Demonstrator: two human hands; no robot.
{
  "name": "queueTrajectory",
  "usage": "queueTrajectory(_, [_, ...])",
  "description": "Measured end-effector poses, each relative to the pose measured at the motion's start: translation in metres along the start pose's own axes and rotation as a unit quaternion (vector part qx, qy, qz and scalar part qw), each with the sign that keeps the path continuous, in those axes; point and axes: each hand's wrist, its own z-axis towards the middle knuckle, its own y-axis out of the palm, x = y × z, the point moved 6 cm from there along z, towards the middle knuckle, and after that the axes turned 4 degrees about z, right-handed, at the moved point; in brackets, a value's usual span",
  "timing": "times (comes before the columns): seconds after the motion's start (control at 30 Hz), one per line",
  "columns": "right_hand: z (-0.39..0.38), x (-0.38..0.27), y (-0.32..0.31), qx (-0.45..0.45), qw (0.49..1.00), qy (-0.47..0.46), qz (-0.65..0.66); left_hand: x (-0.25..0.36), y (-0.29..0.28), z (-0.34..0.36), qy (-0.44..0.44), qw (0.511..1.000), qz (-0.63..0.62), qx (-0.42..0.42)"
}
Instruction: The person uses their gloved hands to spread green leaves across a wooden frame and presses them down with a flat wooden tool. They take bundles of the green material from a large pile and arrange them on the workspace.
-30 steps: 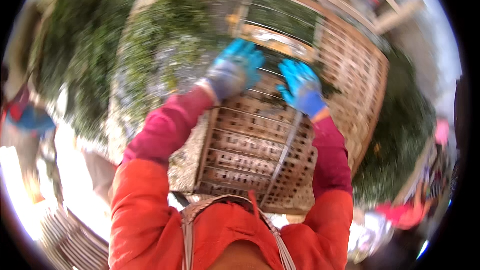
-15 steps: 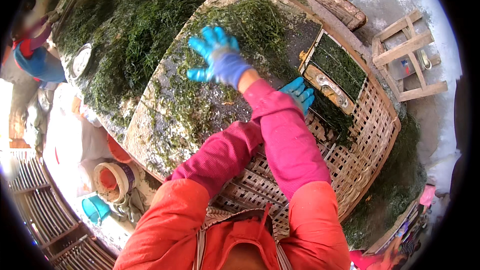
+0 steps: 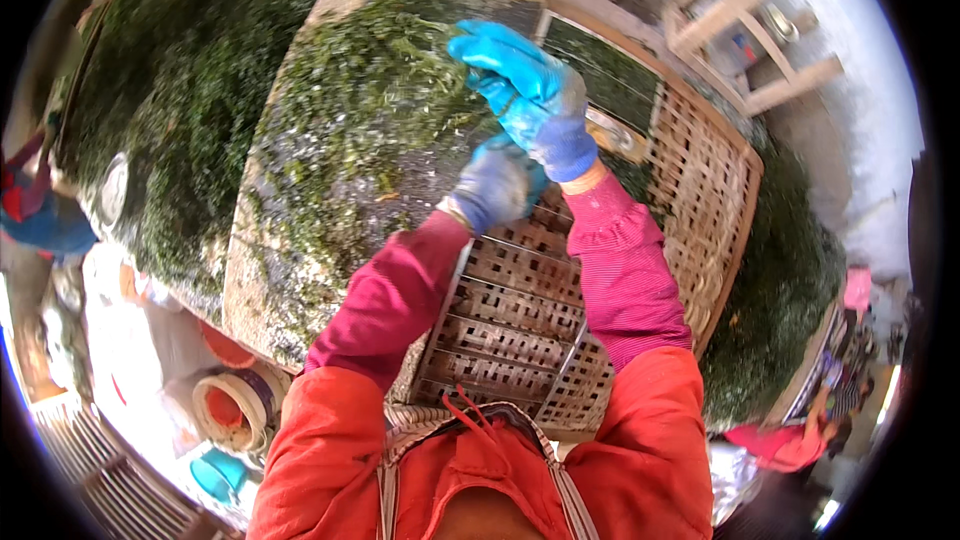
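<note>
My right hand (image 3: 525, 85), in a blue rubber glove, hovers over the right part of a worn board (image 3: 240, 270) strewn with green seaweed (image 3: 370, 90). Its fingers stretch out to the left, apart from each other. Just below it, my left hand (image 3: 495, 182) is gloved the same way, near the board's right edge; its fingers are mostly hidden behind the right hand. Beyond my right wrist lies a rectangular frame (image 3: 600, 72) with seaweed spread in it. A wooden piece with a pale inlay (image 3: 615, 135) rests along its near side, partly covered by my wrist.
A woven bamboo tray (image 3: 700, 180) lies under the frame, with thin rods across its near part. More seaweed is heaped at far left and right. A wooden stool (image 3: 750, 30) stands far right; a bucket (image 3: 235, 405) and a teal basin (image 3: 218, 473) sit left. Other people are at both sides.
My arms were crossed and are now uncrossed. The right hand has moved right from over the seaweed; the left has drawn back left from beside the frame. The whole view has shifted.
</note>
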Motion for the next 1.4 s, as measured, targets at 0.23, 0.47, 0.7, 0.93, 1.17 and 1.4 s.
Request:
queueTrajectory(0.23, [-0.177,0.024,-0.107,-0.225,0.801,-0.001,-0.555,-0.026,-0.016,-0.061,0.011,0.906,-0.038,0.421])
queueTrajectory(0.47, [-0.180,0.004,-0.093,-0.093,0.817,0.038,-0.568,-0.002,-0.045,-0.023,-0.027,0.961,0.067,0.267])
queueTrajectory(0.7, [-0.198,0.028,-0.101,-0.180,0.767,0.124,-0.604,-0.020,-0.038,-0.010,-0.032,0.992,0.071,0.096])
queueTrajectory(0.93, [-0.207,0.031,-0.099,-0.135,0.827,0.084,-0.540,-0.058,-0.072,-0.019,-0.038,0.992,-0.058,0.105])
queueTrajectory(1.17, [-0.157,0.059,-0.052,-0.044,0.907,0.093,-0.408,-0.123,-0.078,-0.003,0.004,0.985,0.117,0.126])
queueTrajectory(1.4, [-0.174,0.097,-0.019,-0.077,0.837,-0.040,-0.540,0.022,-0.110,0.108,0.111,0.940,-0.321,-0.040])
